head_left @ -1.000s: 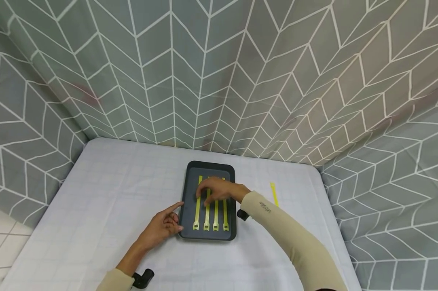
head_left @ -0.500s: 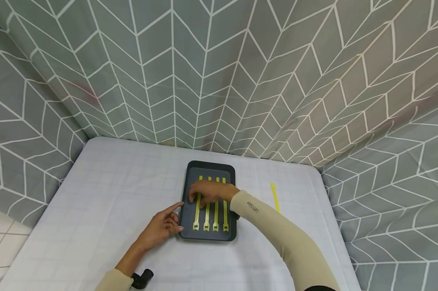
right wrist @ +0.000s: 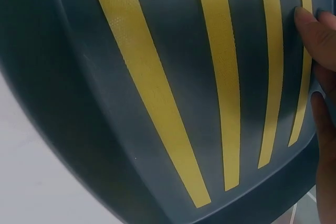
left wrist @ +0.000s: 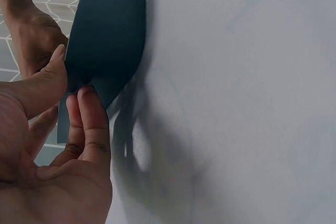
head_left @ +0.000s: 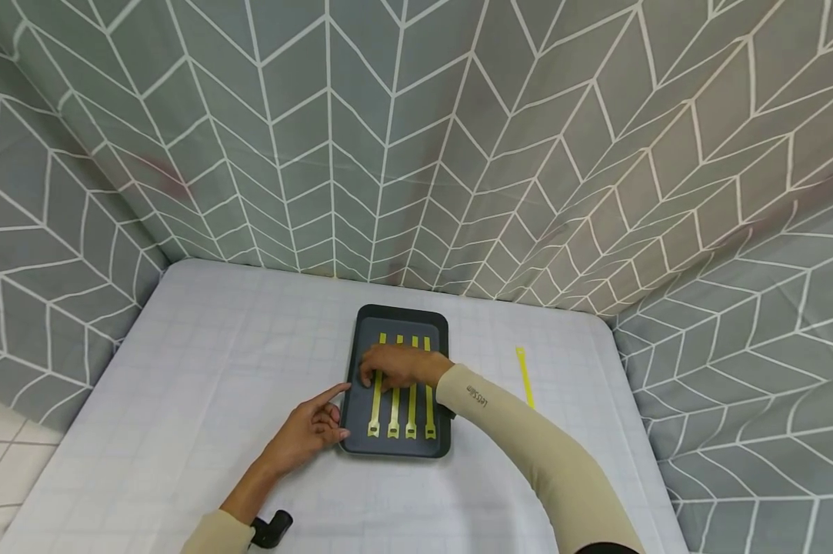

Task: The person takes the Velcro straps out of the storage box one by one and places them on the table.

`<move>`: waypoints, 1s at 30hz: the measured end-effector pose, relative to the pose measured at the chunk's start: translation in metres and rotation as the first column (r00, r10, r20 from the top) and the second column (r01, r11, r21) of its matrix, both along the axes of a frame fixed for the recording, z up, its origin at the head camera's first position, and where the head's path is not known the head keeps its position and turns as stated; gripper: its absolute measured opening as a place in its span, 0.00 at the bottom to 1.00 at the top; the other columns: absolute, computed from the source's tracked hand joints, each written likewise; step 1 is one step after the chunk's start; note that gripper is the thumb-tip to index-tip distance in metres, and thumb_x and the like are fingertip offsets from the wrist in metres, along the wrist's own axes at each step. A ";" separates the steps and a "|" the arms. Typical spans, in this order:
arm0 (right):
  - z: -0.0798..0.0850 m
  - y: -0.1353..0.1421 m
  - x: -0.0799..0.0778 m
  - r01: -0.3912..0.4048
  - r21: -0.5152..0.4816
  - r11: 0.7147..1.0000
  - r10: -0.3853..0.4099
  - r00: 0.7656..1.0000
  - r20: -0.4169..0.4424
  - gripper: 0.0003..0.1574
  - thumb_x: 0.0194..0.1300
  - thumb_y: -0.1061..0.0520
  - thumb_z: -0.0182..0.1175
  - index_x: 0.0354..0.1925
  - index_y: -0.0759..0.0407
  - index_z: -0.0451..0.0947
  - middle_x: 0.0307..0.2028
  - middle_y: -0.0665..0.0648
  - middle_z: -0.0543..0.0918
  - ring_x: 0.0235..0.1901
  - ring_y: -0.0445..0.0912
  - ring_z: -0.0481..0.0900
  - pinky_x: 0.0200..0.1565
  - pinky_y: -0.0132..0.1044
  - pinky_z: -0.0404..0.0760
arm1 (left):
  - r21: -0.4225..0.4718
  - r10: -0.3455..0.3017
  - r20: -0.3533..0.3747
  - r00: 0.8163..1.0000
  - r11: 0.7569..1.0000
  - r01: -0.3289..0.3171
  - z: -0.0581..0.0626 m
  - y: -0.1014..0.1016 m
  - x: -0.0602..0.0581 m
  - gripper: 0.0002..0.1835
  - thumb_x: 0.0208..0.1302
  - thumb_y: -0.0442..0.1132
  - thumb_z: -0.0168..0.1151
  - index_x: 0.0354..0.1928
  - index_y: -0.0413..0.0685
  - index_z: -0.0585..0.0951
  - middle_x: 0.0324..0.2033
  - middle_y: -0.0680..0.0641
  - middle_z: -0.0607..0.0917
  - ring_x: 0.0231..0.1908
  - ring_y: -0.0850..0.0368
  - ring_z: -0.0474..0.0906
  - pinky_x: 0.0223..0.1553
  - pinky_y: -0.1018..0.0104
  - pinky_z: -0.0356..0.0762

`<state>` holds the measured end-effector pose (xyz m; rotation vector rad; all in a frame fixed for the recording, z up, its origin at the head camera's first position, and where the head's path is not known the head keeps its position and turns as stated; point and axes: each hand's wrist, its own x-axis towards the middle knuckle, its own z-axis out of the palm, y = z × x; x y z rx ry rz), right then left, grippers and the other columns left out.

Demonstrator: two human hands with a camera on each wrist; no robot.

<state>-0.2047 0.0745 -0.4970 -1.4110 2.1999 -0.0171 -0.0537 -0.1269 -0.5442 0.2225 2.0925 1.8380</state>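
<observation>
A dark grey tray [head_left: 398, 452] holds several yellow cable ties lying lengthwise side by side, their slotted ends toward the person. My right hand [head_left: 397, 365] reaches over them to the leftmost cable tie [head_left: 376, 404]. In the right wrist view, thumb and fingers of that hand [right wrist: 321, 45] sit on either side of this tie [right wrist: 301, 114], which lies flat; the fingertips are partly cut off. At the tray's near left side my left hand [head_left: 305, 435] holds the rim. The left wrist view shows its thumb and fingers against the tray wall [left wrist: 113, 24].
One more yellow cable tie [head_left: 524, 377] lies on the white tablecloth [head_left: 250, 346] right of the tray, partly behind the right sleeve [head_left: 527, 431]. A patterned grey curtain [head_left: 361, 154] stands along the table's back and sides.
My right hand has shifted left over the tray to the leftmost cable tie, then stays nearly still. The left hand has kept its place on the rim.
</observation>
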 end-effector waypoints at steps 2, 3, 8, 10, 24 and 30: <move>0.000 0.000 0.001 -0.002 -0.002 1.000 0.002 1.000 -0.011 0.13 0.62 0.57 0.71 0.44 0.45 0.82 0.47 0.43 0.79 0.51 0.38 0.72 0.50 0.29 0.75 | 0.003 0.001 0.002 1.000 1.000 -0.001 0.000 0.000 0.000 0.43 0.59 0.28 0.71 0.75 0.39 0.62 0.39 0.39 0.73 0.32 0.62 0.72 0.33 0.72 0.77; 0.000 0.000 0.001 -0.002 -0.004 1.000 0.002 1.000 -0.014 0.12 0.62 0.58 0.71 0.43 0.45 0.82 0.47 0.43 0.79 0.50 0.38 0.72 0.49 0.29 0.75 | 0.004 0.002 0.003 1.000 1.000 -0.002 0.001 0.000 0.000 0.42 0.59 0.28 0.71 0.75 0.38 0.62 0.39 0.39 0.73 0.32 0.63 0.72 0.33 0.72 0.77; -0.001 0.000 0.002 -0.002 -0.005 1.000 0.002 1.000 -0.022 0.08 0.63 0.58 0.71 0.39 0.46 0.83 0.44 0.43 0.78 0.47 0.37 0.71 0.43 0.27 0.74 | 0.010 0.004 0.002 1.000 1.000 -0.004 0.002 0.001 0.000 0.42 0.59 0.27 0.70 0.74 0.38 0.62 0.39 0.39 0.73 0.32 0.63 0.72 0.33 0.72 0.77; -0.001 0.000 0.003 -0.001 -0.001 1.000 0.001 1.000 -0.028 0.08 0.62 0.58 0.71 0.38 0.45 0.82 0.43 0.42 0.78 0.46 0.37 0.71 0.42 0.26 0.74 | 0.007 0.005 0.003 1.000 1.000 -0.005 0.002 0.001 0.000 0.42 0.59 0.27 0.71 0.74 0.38 0.63 0.39 0.39 0.73 0.32 0.63 0.72 0.33 0.72 0.77; -0.004 -0.005 0.011 -0.146 0.015 0.989 0.146 0.971 -0.190 0.08 0.66 0.60 0.67 0.36 0.46 0.80 0.38 0.43 0.78 0.39 0.37 0.72 0.38 0.27 0.74 | -0.008 0.004 0.001 1.000 1.000 -0.004 0.003 0.000 0.001 0.42 0.59 0.27 0.70 0.74 0.38 0.63 0.39 0.39 0.74 0.31 0.63 0.73 0.34 0.73 0.77; 0.001 -0.007 0.015 -0.172 0.060 0.983 0.181 0.956 -0.231 0.06 0.69 0.58 0.65 0.35 0.45 0.81 0.39 0.43 0.80 0.39 0.37 0.73 0.37 0.28 0.75 | 0.001 0.006 0.012 1.000 1.000 -0.006 0.004 0.001 0.001 0.42 0.59 0.28 0.70 0.75 0.41 0.63 0.39 0.39 0.73 0.31 0.62 0.72 0.33 0.72 0.76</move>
